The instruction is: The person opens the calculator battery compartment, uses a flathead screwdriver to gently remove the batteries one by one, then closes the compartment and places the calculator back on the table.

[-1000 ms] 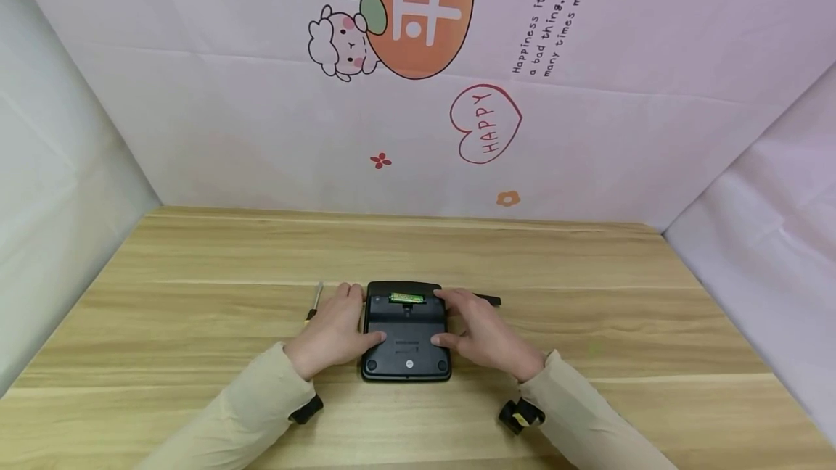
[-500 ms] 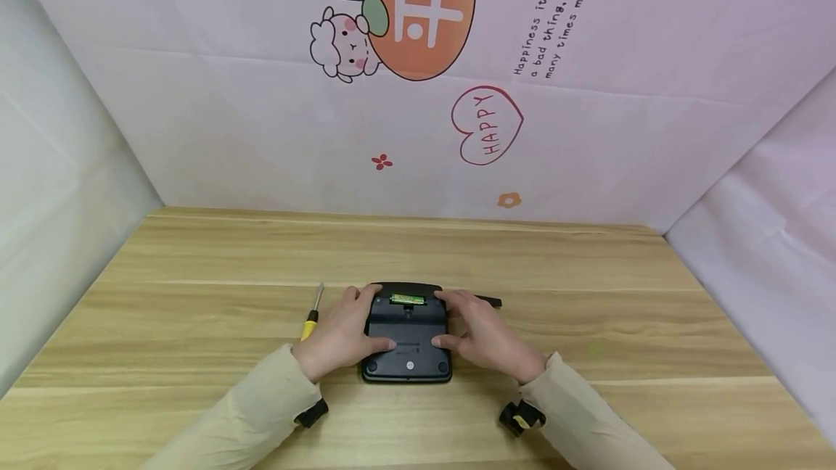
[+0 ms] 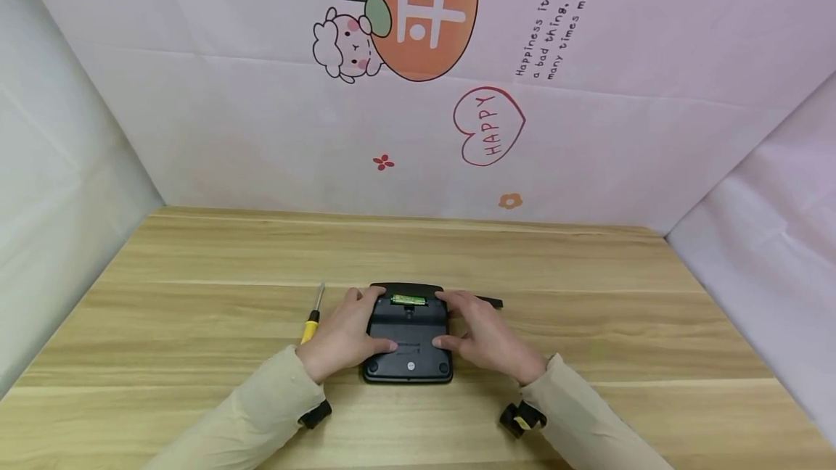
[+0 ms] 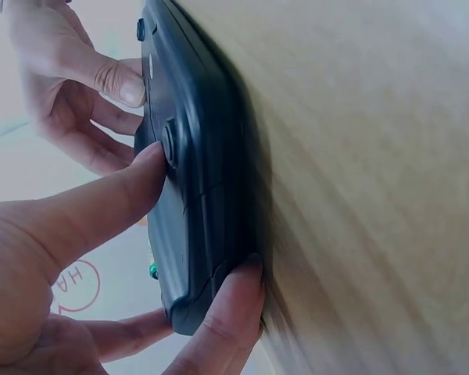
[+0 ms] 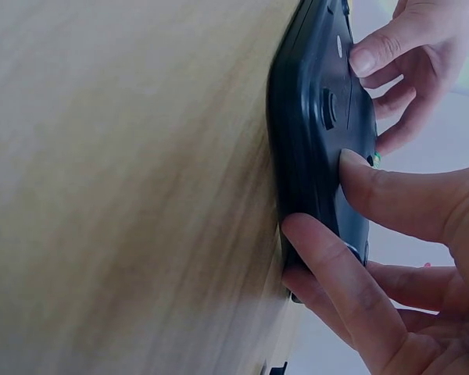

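Observation:
A black calculator [image 3: 408,326] lies face down on the wooden table, its back upward. In its back sits a green battery [image 3: 408,300], in an uncovered slot near the far end. My left hand [image 3: 346,336] grips the calculator's left side, thumb on the back and fingers along the edge, as the left wrist view confirms. Opposite it, my right hand [image 3: 486,339] holds the right side the same way. The right wrist view shows the calculator's side [image 5: 293,148] between that thumb and the fingers. The keys are hidden underneath.
Left of the calculator lies a screwdriver [image 3: 312,323] with a yellow and black handle, partly behind my left hand. A thin black piece [image 3: 491,302] rests beyond my right hand. White printed cloth [image 3: 274,136] walls in the table [image 3: 588,267].
My left hand has shifted right onto the calculator, its thumb further in and a finger now over the far left corner. More of the screwdriver shows. The right hand stays put.

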Demonstrator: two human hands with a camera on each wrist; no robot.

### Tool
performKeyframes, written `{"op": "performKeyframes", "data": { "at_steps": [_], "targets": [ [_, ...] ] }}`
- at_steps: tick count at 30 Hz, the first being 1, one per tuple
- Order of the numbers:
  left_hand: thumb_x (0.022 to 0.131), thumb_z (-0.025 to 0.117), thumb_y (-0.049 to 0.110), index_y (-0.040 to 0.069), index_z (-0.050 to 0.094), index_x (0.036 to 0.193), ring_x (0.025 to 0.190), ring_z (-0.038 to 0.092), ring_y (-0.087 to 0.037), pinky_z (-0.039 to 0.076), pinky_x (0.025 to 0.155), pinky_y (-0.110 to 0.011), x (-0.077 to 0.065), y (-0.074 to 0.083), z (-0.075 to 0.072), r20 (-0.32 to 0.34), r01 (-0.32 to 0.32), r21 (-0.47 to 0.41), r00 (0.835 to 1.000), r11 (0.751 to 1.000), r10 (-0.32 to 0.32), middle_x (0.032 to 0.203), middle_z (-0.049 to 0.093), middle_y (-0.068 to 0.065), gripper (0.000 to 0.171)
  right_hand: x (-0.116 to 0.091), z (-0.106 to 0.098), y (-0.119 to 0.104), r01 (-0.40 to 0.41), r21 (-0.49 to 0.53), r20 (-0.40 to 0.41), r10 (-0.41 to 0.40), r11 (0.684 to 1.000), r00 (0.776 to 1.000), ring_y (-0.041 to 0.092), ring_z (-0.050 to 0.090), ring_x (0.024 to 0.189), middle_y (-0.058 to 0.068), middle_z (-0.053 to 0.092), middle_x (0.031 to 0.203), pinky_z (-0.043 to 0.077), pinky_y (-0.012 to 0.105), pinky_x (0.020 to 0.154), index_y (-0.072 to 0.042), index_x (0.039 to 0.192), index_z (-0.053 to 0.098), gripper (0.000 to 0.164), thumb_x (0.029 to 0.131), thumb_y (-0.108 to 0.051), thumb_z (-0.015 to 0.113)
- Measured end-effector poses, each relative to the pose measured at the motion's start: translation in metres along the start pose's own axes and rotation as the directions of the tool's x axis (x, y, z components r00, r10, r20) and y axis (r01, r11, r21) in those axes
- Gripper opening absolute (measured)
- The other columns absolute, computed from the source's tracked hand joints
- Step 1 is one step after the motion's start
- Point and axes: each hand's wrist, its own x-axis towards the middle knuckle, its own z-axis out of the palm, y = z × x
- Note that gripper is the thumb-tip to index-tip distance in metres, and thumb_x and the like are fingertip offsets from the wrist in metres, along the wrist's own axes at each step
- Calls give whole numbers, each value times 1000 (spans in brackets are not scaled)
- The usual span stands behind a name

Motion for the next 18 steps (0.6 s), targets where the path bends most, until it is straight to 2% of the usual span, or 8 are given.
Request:
{"op": "performKeyframes", "data": {
  "at_steps": [9, 18],
  "targets": [
    [72, 85, 25, 8, 44, 140, 89, 54, -27, 47, 74, -43, 2, 3, 0, 14, 38, -10, 999, 999, -38, 118, 51, -21, 81, 2, 0, -2, -11, -6, 11, 11, 1000, 1000, 23, 64, 101, 17, 55, 131, 53, 29, 74, 2, 135, 49, 65, 79, -11, 78],
    [72, 85, 24, 9, 45, 138, 90, 53, -27, 46, 77, -43, 4, 1, 0, 13, 45, -23, 999, 999, -45, 119, 51, -21, 79, 3, -1, -3, -17, 0, 14, 17, 1000, 1000, 24, 64, 99, 17, 57, 128, 54, 32, 77, 2, 134, 50, 64, 78, -10, 79]
  ]
}}
